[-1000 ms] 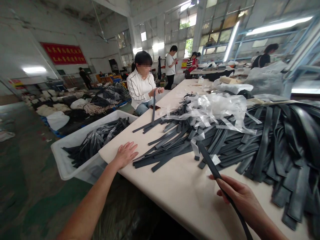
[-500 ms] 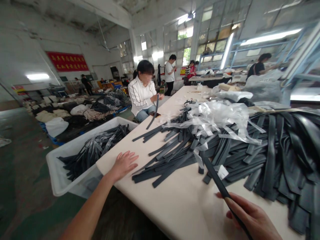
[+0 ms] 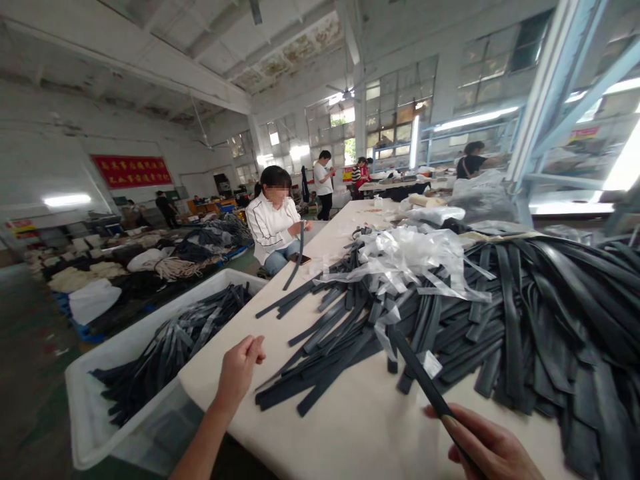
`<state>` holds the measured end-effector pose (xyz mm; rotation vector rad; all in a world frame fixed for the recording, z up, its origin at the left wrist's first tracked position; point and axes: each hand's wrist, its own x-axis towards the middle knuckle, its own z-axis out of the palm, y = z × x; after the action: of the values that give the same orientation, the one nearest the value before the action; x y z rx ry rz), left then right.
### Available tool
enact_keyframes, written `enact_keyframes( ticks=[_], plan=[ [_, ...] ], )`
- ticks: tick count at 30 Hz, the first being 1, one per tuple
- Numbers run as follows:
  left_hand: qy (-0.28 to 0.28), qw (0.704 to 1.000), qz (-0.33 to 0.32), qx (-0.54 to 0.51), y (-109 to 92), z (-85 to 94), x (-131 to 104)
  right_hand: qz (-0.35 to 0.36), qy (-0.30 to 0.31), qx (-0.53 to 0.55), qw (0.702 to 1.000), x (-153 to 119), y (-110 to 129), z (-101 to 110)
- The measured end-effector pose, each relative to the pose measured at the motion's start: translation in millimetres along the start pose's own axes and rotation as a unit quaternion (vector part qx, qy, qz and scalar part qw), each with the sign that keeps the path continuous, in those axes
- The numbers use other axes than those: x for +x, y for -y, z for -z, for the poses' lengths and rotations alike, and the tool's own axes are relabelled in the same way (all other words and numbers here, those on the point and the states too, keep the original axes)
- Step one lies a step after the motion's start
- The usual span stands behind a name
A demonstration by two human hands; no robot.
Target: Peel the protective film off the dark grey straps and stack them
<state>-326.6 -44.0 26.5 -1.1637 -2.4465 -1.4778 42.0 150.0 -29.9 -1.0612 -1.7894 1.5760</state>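
Dark flat strips (image 3: pixel 325 353) lie in a loose, fanned pile on the pale table (image 3: pixel 280 433). My right hand (image 3: pixel 480 440) grips one dark strip (image 3: pixel 420 367) between thumb and fingers at the lower right; its far end reaches to the pile. Above the table's left edge, my left hand (image 3: pixel 241 370) has its fingers curled together; whether anything small is in them is hidden. Translucent plastic strips (image 3: pixel 410 257) lie heaped on the dark ones. Near the held strip is a small whitish piece (image 3: pixel 431 365).
A white bin (image 3: pixel 83 400) with dark strips stands left of the table. Across the table's left side sits a person in white (image 3: pixel 267 223), holding a strip. Larger dark strips (image 3: pixel 565 300) heap at the right. Other people and a blue frame (image 3: pixel 550 133) are farther back.
My left hand has gone from spread fingers to curled ones. My right hand still holds the strip. The view has tilted up and turned right.
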Motion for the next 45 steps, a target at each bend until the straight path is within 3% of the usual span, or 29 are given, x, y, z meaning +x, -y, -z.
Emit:
enact_keyframes(
  ticks=[2,4,7,9,13,16,21,28,38,41,45],
  plan=[
    [0.028,0.999,0.0,-0.045,-22.1,-19.6,-17.7,0.009,-0.004,-0.001,1.0,-4.9,11.3,-2.8],
    [0.1,0.989,0.009,-0.105,-44.5,-44.0,-40.2,0.027,0.006,-0.007,1.0,-13.0,25.4,-8.3],
    [0.252,0.945,0.034,-0.208,-78.0,-80.2,-74.5,0.106,0.049,-0.002,0.993,-19.4,42.5,-17.3],
    [0.334,0.907,0.054,-0.252,-97.3,-99.3,-91.0,0.099,0.06,0.004,0.993,-18.1,46.7,-20.5],
    [0.445,0.841,0.088,-0.294,-120.8,-121.8,-105.4,0.097,0.069,0.005,0.993,-18.0,47.1,-18.5],
    [0.5,0.811,0.099,-0.286,-127.1,-128.9,-107.7,0.112,0.075,-0.003,0.991,-22.8,48.5,-13.3],
    [0.516,0.816,0.114,-0.236,-129.1,-133.7,-112.2,0.121,0.064,-0.01,0.991,-25.2,50.4,-5.2],
    [0.565,0.786,0.118,-0.221,-127.6,-133.5,-116.1,0.122,0.055,-0.015,0.991,-20.6,49.5,-7.0],
    [0.561,0.78,0.134,-0.243,-126.9,-134.2,-115.0,0.137,0.043,-0.005,0.99,-18.3,57.6,-8.7],
    [0.532,0.784,0.165,-0.274,-125.6,-135.0,-116.8,0.138,0.026,0.013,0.99,-18.3,57.4,-6.6],
    [0.444,0.777,0.235,-0.38,-124.1,-138.2,-116.4,0.141,-0.002,0.055,0.988,-34.8,54.9,2.1]
  ],
)
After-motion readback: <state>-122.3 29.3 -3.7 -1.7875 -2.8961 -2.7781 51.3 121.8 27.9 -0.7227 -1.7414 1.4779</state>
